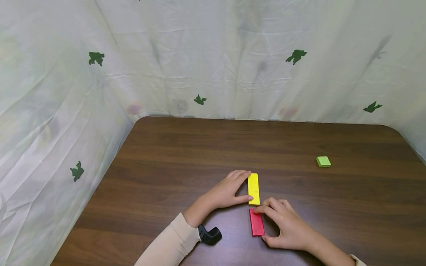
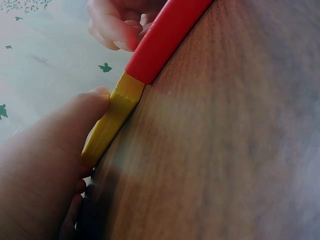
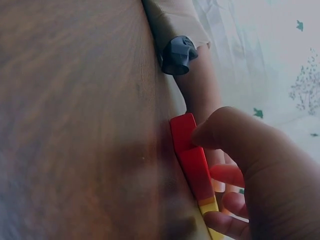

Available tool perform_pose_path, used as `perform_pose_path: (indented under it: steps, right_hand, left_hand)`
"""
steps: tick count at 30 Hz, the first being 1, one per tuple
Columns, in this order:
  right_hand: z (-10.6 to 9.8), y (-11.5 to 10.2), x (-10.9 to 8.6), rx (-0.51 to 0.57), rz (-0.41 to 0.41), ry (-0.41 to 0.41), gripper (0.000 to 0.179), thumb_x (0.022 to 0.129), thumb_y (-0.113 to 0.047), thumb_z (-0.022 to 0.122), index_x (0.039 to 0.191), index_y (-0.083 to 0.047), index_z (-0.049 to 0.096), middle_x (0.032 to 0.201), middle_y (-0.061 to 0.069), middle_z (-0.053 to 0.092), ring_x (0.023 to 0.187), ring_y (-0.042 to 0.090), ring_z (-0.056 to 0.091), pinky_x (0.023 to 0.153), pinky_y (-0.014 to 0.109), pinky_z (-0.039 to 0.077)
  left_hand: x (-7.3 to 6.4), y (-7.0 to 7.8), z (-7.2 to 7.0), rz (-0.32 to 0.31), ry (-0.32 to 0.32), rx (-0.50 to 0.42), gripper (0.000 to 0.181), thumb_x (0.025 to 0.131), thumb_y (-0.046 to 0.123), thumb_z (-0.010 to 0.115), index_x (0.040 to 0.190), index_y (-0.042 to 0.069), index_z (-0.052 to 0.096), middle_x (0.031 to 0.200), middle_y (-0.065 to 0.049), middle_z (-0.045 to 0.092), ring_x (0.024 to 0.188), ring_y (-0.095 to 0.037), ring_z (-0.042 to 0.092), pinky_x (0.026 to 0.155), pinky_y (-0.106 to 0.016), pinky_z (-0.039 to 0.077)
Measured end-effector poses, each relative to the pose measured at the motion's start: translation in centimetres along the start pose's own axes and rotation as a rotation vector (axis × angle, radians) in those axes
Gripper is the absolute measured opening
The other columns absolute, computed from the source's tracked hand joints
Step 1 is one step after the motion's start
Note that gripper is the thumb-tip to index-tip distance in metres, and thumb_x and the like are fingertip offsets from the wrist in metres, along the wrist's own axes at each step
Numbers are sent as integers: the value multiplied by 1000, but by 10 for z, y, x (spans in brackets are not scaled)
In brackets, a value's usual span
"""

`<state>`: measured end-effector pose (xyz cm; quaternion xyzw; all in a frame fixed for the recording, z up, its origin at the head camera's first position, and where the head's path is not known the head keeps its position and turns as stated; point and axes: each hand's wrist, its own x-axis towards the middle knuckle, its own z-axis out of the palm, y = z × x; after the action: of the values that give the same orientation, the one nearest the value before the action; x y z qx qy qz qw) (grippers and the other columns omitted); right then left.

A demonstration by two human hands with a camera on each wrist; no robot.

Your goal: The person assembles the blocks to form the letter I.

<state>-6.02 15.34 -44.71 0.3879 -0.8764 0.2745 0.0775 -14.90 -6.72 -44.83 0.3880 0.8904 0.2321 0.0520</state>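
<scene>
A long yellow block (image 1: 253, 186) lies flat on the table, its length running away from me. My left hand (image 1: 223, 193) grips it from the left side, thumb at the near end and fingers at the far end. Just nearer lies a shorter red block (image 1: 257, 224), roughly in line with it. From the right, my right hand (image 1: 286, 226) pinches the red block, thumb at its near corner and a finger at its far end. In the left wrist view, the red block (image 2: 165, 42) stands end to end with the yellow block (image 2: 111, 122).
A small light green block (image 1: 323, 162) sits farther back on the right of the brown wooden table (image 1: 186, 147). A black wrist camera (image 1: 210, 235) is strapped at my left sleeve. Behind the table hangs a pale curtain (image 1: 219, 48) with dark green leaf-like shapes.
</scene>
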Motion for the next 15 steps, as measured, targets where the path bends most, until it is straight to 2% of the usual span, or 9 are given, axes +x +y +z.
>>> perform_pose_path:
  steps: [7, 15]
  right_hand:
    - [2, 2, 1, -5, -58, 62, 53, 65, -30, 74, 114, -22, 57, 100, -13, 43, 91, 1, 43, 79, 32, 29]
    - [3, 4, 1, -23, -69, 93, 52, 70, -36, 73, 117, -21, 57, 100, -12, 43, 90, 4, 44, 76, 33, 31]
  left_hand:
    - [-1, 0, -1, 7, 5, -4, 72, 84, 48, 55, 139, 8, 30, 137, -5, 35, 125, -18, 29, 101, -31, 27]
    - [0, -1, 0, 18, 14, 2, 71, 84, 47, 55, 138, 7, 31, 136, -5, 36, 125, -18, 29, 101, -30, 27]
